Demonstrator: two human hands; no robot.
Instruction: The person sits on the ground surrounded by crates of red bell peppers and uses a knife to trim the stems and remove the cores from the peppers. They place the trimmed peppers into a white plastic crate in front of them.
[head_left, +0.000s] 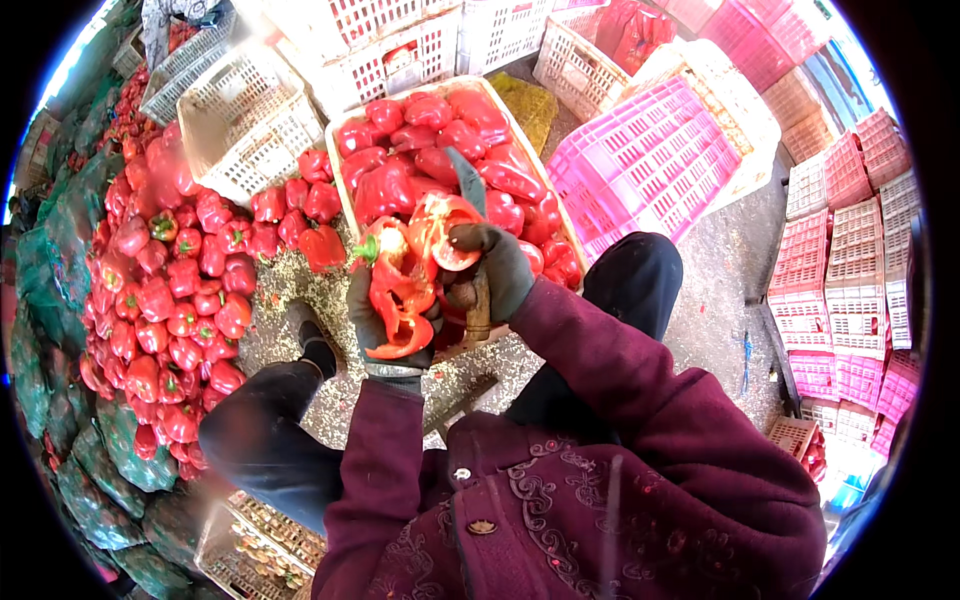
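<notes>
My left hand (369, 315), in a dark glove, holds a red bell pepper (401, 292) that is split open, with its green stem and pale seed core (390, 241) showing. In my gloved right hand (504, 270) is a knife with a wooden handle (478, 307); its grey blade (469, 180) points away from me. The right thumb presses on the opened pepper half, so both hands meet at the pepper. Just beyond them stands a white plastic crate (336, 169) filled with red bell peppers (386, 191). The fingers under the pepper are partly hidden.
A heap of whole red peppers (180, 300) covers the floor at left, beside green mesh sacks (97, 480). An upturned pink crate (645, 165) lies right of the filled one. Stacked crates (855, 255) stand far right. A crate of pepper scraps (277, 536) sits behind my left leg. Seeds litter the floor (337, 405).
</notes>
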